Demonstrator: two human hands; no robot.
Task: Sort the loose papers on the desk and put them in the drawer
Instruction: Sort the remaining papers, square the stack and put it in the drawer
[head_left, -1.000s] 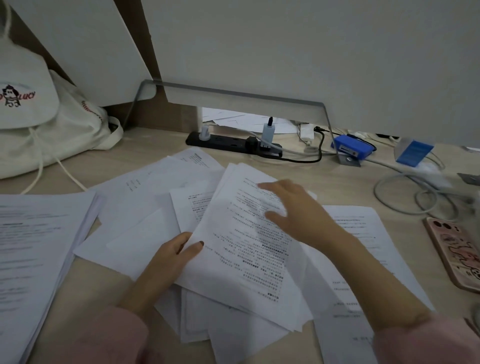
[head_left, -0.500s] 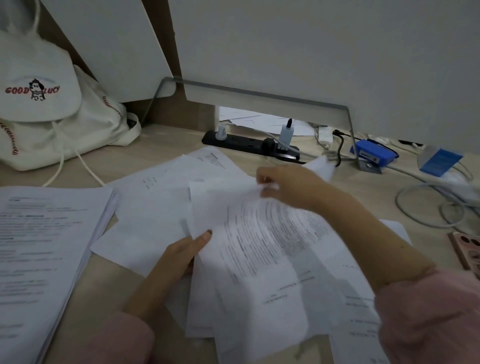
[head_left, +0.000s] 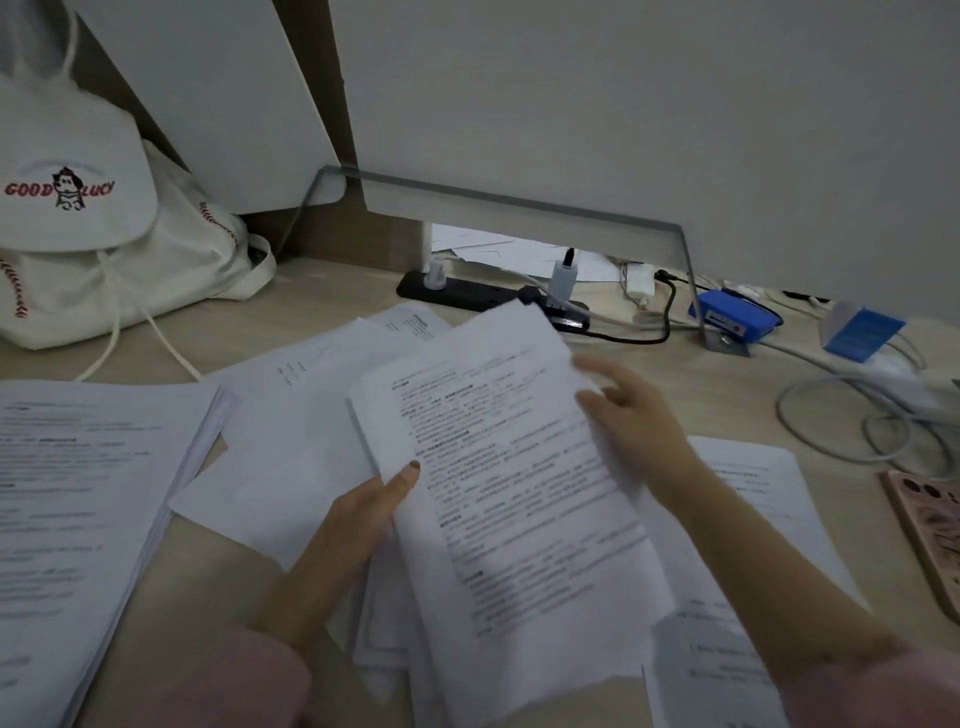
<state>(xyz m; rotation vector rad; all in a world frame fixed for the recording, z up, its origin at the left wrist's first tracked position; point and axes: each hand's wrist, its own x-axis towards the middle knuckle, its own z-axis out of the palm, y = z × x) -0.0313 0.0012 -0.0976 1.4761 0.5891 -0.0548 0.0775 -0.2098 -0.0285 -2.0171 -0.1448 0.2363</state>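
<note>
Two hands meet one printed sheet (head_left: 519, 493) over the bench (head_left: 218, 561): left grip (head_left: 358, 514) pinches its left edge, right grip (head_left: 634, 421) touches the right edge, fingers spread.

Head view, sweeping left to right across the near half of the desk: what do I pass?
Thick paper stack → left hand → printed sheet, pinched at its left edge by that hand → right hand at the sheet's right edge → pink phone.
</note>
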